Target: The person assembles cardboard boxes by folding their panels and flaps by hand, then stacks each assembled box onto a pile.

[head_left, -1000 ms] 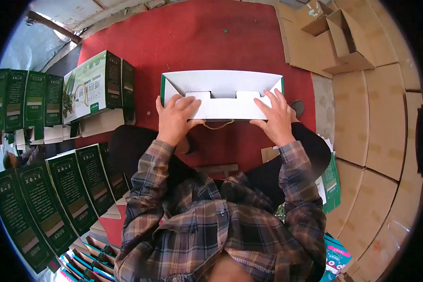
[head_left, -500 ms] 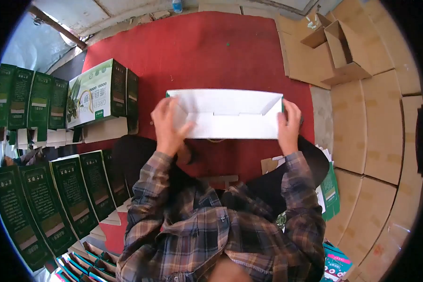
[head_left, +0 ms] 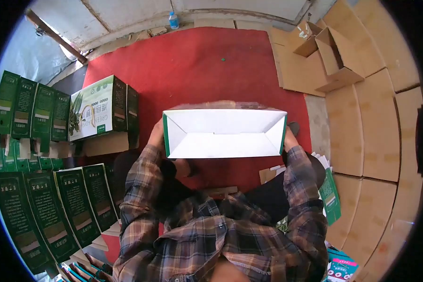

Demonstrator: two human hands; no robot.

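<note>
Box [head_left: 216, 145]: paperboard, smooth white inside, green at the edges; shallow rectangular recess with sloping ends and a notched seam. Location: above the flat red carpet [head_left: 197, 61], just beyond the plaid shirt [head_left: 207, 254]. Left hand [head_left: 157, 134] and right hand [head_left: 290, 139]: well apart, clamped on the box's left and right ends, fingers mostly hidden. Change from half a second ago: left thumb, then over the white near panel, now out of sight. Orientation: recess facing up towards the head camera; long axis left to right.
</note>
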